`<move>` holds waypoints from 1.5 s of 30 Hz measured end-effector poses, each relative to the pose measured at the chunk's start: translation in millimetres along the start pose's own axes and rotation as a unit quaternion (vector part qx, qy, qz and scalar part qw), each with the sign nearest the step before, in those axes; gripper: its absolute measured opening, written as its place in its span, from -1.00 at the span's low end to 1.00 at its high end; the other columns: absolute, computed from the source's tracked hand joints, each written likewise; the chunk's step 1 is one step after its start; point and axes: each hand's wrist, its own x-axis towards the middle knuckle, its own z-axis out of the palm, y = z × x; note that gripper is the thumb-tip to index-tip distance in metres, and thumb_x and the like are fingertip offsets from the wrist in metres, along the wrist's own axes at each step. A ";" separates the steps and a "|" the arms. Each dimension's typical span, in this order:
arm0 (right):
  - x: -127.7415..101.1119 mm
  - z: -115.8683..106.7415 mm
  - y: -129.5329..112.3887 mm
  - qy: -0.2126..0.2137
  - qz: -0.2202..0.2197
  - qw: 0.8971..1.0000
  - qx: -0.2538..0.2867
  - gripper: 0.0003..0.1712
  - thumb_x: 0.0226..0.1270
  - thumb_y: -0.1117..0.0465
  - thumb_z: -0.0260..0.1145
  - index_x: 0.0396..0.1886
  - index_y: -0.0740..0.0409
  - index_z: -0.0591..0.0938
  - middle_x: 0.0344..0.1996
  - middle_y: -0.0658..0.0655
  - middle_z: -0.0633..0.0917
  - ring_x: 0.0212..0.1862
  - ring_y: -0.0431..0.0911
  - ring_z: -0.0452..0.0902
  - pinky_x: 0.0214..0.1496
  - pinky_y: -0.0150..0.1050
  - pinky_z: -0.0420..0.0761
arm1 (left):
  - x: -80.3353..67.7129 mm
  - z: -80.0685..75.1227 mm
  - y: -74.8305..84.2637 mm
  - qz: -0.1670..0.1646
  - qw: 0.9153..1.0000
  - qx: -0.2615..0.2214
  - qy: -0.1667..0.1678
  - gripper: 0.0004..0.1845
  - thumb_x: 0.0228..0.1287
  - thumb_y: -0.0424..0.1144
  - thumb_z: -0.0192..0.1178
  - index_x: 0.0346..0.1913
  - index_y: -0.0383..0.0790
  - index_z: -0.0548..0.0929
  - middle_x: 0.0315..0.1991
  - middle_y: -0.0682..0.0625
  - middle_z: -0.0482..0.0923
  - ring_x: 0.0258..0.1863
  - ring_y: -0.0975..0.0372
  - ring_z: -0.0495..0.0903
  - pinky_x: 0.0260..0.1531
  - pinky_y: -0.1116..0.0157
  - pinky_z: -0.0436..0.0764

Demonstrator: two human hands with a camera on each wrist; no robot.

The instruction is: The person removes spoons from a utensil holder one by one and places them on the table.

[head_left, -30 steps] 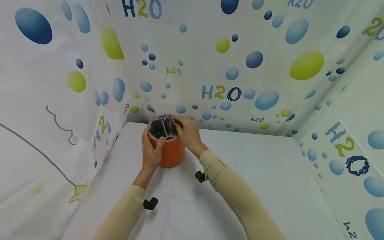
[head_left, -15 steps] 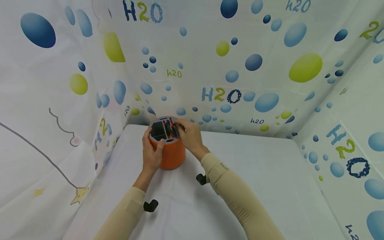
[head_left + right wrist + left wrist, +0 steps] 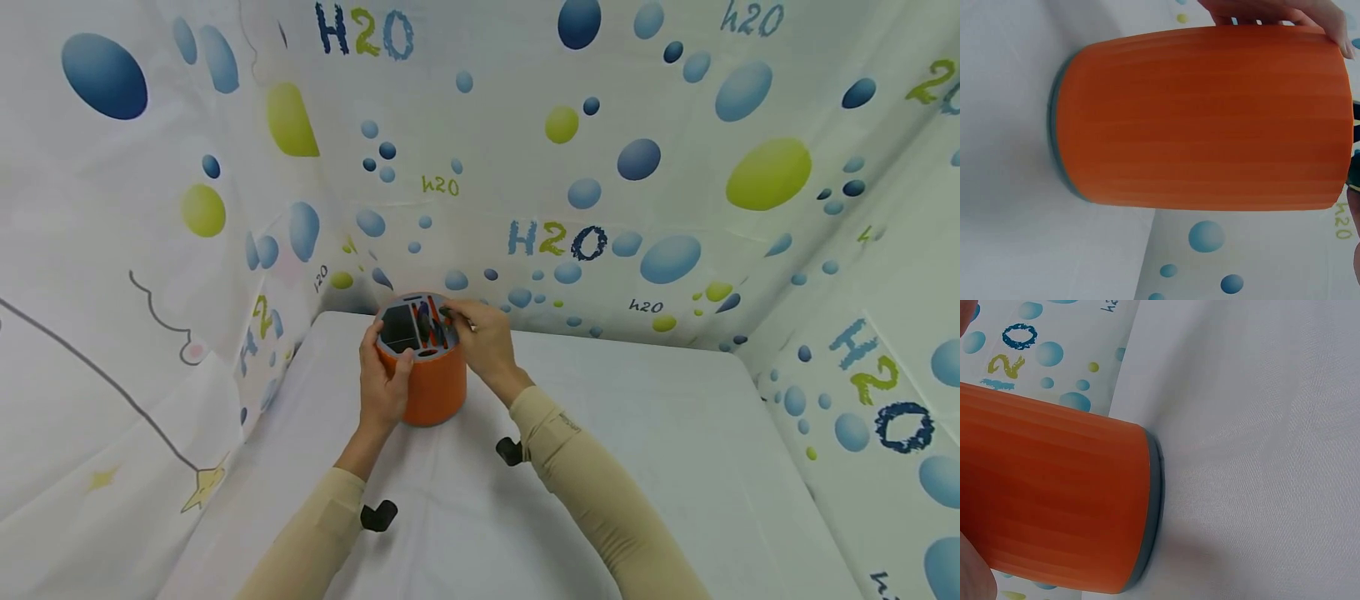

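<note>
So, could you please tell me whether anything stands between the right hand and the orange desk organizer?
Nothing visible does: the right hand, pinching a small dark item, is at the rim of the orange desk organizer.

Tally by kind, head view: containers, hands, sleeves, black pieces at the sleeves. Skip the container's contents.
Orange container: 1
Hands: 2 (left hand, right hand)
Sleeves: 2 (left sleeve, right sleeve)
Black pieces: 2 (left black piece, right black piece)
Total: 7
</note>
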 end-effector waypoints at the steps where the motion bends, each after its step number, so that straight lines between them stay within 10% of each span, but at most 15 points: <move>1: -0.1 -0.5 -0.5 0.004 -0.002 1.000 0.005 -0.76 0.44 0.42 0.32 0.00 0.24 0.81 -0.11 0.19 0.84 -0.06 -0.01 0.81 0.03 -0.25 0.75 | 0.1 0.0 0.5 0.000 1.000 0.000 0.000 -0.31 0.47 -0.29 0.13 0.55 -0.36 0.12 0.54 -0.31 0.15 0.45 -0.14 0.27 0.48 -0.23 0.27; 32: 7.7 -8.1 -8.7 0.084 -0.084 0.992 0.045 -0.80 0.44 0.43 0.32 -0.06 0.32 0.81 -0.13 0.23 0.84 -0.06 0.05 0.82 0.00 -0.23 0.76 | -3.5 -5.2 2.6 -0.021 1.000 0.008 -0.013 -0.32 0.51 -0.26 0.11 0.55 -0.33 0.10 0.55 -0.29 0.15 0.43 -0.14 0.31 0.45 -0.23 0.33; 45: 13.9 -8.2 -17.9 0.095 -0.088 0.991 0.033 -0.80 0.47 0.41 0.30 -0.07 0.33 0.81 -0.17 0.25 0.84 -0.16 0.05 0.83 -0.07 -0.23 0.77 | -0.1 -10.3 -41.4 -0.021 1.000 0.012 -0.019 -0.27 0.50 -0.14 0.15 0.61 0.01 0.09 0.57 -0.08 0.17 0.45 0.00 0.33 0.44 -0.16 0.38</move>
